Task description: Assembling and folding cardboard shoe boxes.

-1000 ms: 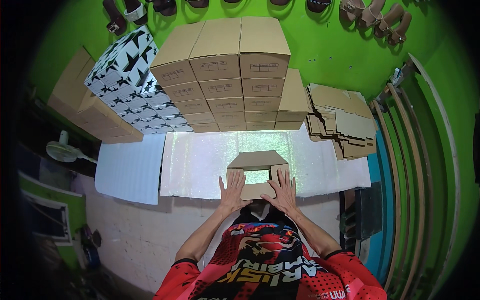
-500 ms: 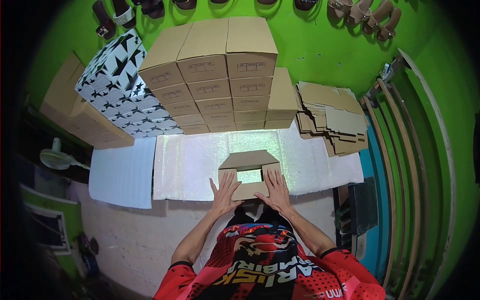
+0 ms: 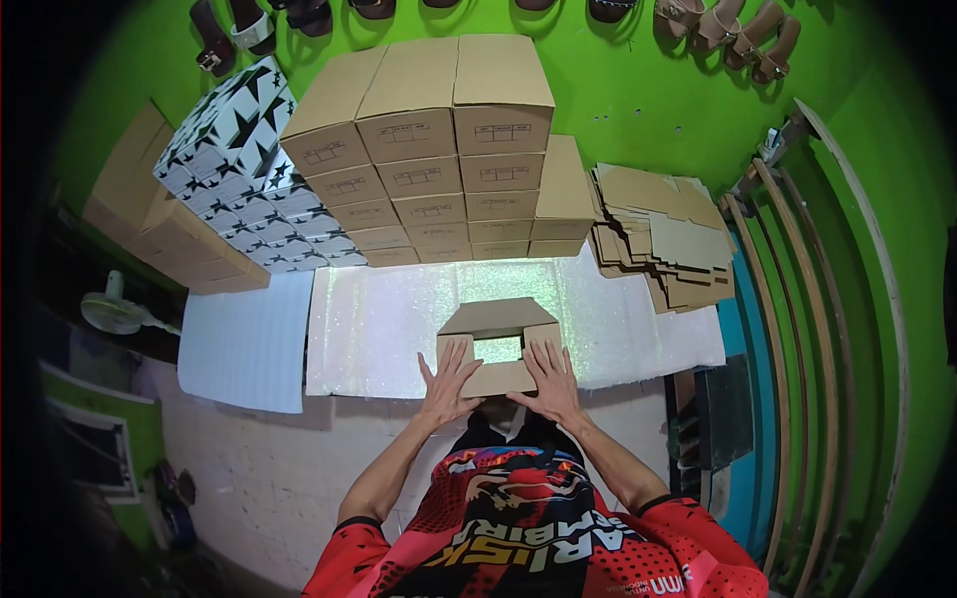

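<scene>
A brown cardboard box point(image 3: 495, 319) stands at the near edge of the shiny covered table point(image 3: 389, 319), its middle uncovered so the glittery sheet shows through. The far flap leans up and away from me. On the left flap lies my left hand point(image 3: 449, 376), fingers stretched out flat and the thumb spread to the side. My right hand point(image 3: 549, 376) rests the same way on the right flap. Between both hands, the near flap point(image 3: 500, 379) is folded inward. Neither hand is wrapped round anything.
Stacked brown boxes point(image 3: 424, 140) rise along the far side, beside white boxes with black stars point(image 3: 234, 140). Flat cardboard sheets point(image 3: 673, 234) pile up at the far right. A white foam sheet point(image 3: 244, 344) covers the left end. Wooden rails point(image 3: 783, 349) stand right; a fan point(image 3: 112, 304) is left.
Both hands stay flat on the box flaps, with hardly any movement. The view has shifted very slightly.
</scene>
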### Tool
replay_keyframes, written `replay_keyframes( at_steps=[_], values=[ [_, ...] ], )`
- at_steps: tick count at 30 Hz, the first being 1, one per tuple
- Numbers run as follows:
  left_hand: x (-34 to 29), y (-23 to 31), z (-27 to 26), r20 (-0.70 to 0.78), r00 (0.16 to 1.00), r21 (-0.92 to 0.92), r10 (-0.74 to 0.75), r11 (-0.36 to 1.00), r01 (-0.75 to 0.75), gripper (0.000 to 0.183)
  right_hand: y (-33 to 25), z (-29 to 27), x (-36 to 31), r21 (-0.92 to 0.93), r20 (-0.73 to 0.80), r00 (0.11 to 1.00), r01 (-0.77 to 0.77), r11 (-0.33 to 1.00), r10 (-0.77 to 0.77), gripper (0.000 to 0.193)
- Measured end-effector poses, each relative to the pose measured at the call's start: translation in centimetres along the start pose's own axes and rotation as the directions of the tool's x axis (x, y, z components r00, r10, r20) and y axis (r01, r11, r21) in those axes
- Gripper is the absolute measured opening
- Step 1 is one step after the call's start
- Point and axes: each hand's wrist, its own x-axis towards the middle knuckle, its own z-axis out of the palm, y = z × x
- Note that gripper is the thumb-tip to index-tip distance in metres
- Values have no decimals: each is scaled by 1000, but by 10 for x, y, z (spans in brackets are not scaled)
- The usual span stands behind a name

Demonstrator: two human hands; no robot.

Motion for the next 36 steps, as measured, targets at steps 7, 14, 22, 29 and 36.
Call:
replay_keyframes(
  at_steps=[7, 14, 22, 29, 36],
  values=[
    [8, 6, -3, 28, 998, 102, 55, 993, -58, 94, -2, 0, 12, -107, 115, 982, 162, 981, -149, 99],
    [4, 3, -4, 12, 996, 89, 89, 992, -89, 98, 16, -5, -10, -136, 11, 992, 127, 983, -127, 98],
    [27, 12, -14, 92, 995, 156, 45, 986, -59, 97, 4, -8, 26, -34, 6, 985, 174, 984, -174, 89],
    [12, 36, -1, 39, 998, 177, 47, 983, -53, 90, 8, -4, 22, -23, 28, 980, 196, 980, -195, 91],
    [6, 37, 6, 22, 995, 154, 95, 983, -98, 78, -7, -18, 61, -39, -56, 993, 100, 994, -103, 94]
  ],
)
